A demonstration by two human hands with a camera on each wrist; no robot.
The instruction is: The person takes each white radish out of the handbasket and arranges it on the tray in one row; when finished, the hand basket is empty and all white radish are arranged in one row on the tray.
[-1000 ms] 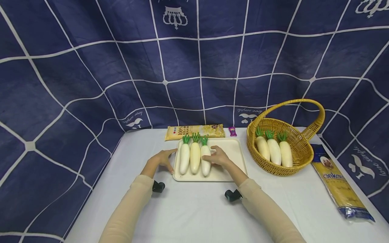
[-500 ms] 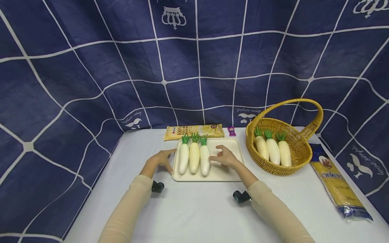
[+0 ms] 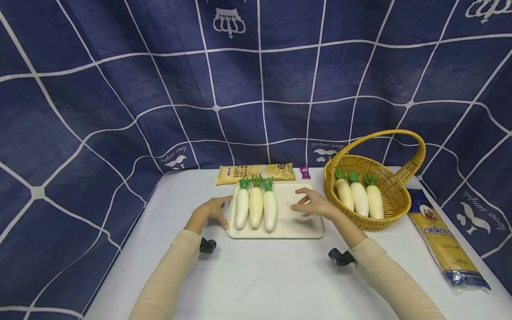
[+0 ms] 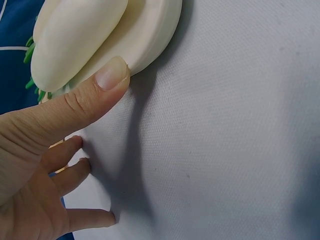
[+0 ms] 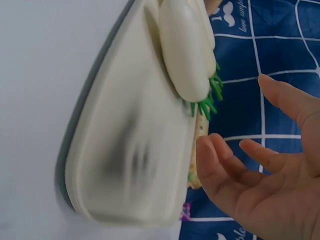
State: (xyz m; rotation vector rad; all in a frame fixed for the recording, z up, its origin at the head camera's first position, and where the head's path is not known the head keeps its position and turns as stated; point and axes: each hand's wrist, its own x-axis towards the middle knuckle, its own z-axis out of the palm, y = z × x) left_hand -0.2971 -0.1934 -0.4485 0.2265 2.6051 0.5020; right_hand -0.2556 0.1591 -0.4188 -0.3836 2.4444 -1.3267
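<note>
Three white radishes with green tops lie side by side on the left half of a cream tray [image 3: 288,229]. The left radish [image 3: 242,211], middle radish [image 3: 256,209] and right radish [image 3: 270,212] all point away from me. My left hand [image 3: 211,212] is at the tray's left edge, fingers spread; in the left wrist view its thumb [image 4: 95,90] lies against the tray's rim, and no radish is in its grasp. Over the tray's right part hovers my right hand [image 3: 318,205], fingers loosely bent with nothing between them; the right wrist view shows its palm bare.
A wicker basket [image 3: 394,205] with a tall handle stands right of the tray, holding three radishes [image 3: 361,200]. Behind the tray lie a yellow food packet [image 3: 256,173] and a small purple wrapped sweet [image 3: 305,172]. A long gold-and-blue packet [image 3: 444,240] lies at the right.
My right hand has left the right radish and moved rightward across the tray toward the basket. The left hand stays at the tray's left edge, and the radishes keep their places.
</note>
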